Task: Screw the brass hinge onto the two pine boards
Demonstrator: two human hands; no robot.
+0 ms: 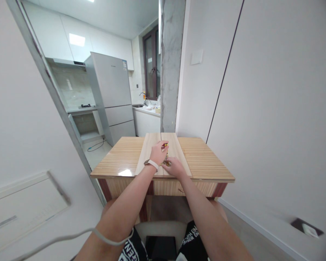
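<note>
Both hands are over the middle of a wooden table (pixel 114 156), above pale wooden boards (pixel 149 146) with a dark seam between them. My left hand (pixel 159 152), with a watch on a light strap at the wrist, has its fingers closed around a small yellow and dark object (pixel 166 145). Nearer to me, my right hand (pixel 175 166) has its fingers bent at a small metallic and yellow item (pixel 167 158), too small to make out. Whether the two are parts of one thing cannot be told.
A drawer front (pixel 168 188) lies under the table's near edge. A white cable (pixel 78 232) crosses by my left forearm. Behind the table stand a grey pillar (pixel 172 69) and a silver fridge (pixel 114 83). White walls flank both sides.
</note>
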